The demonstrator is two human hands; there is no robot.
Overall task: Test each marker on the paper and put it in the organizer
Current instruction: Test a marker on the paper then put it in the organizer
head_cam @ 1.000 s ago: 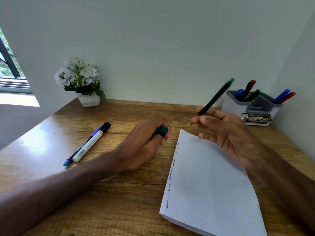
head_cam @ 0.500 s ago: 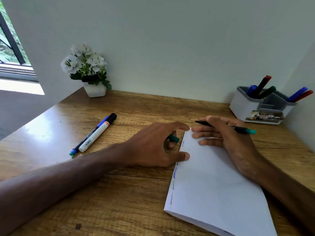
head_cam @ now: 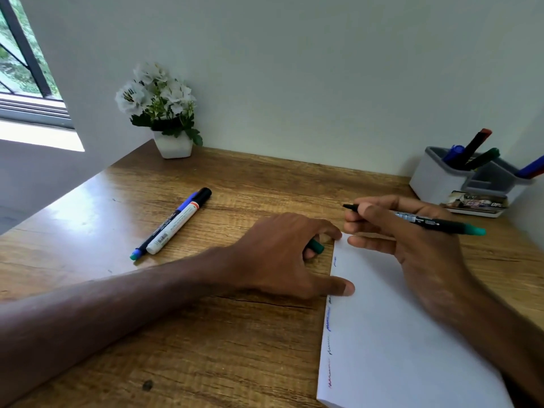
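Spanning the frame, wooden desk under white walls, window upper left; right hand pinches green marker near paper, left hand curls round green cap.

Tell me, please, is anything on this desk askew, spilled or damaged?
Nothing is spilled. The paper lies turned, one corner pointing toward the back wall, not square to the desk. A small dark spot marks the wood near the front. Nothing else stands out.
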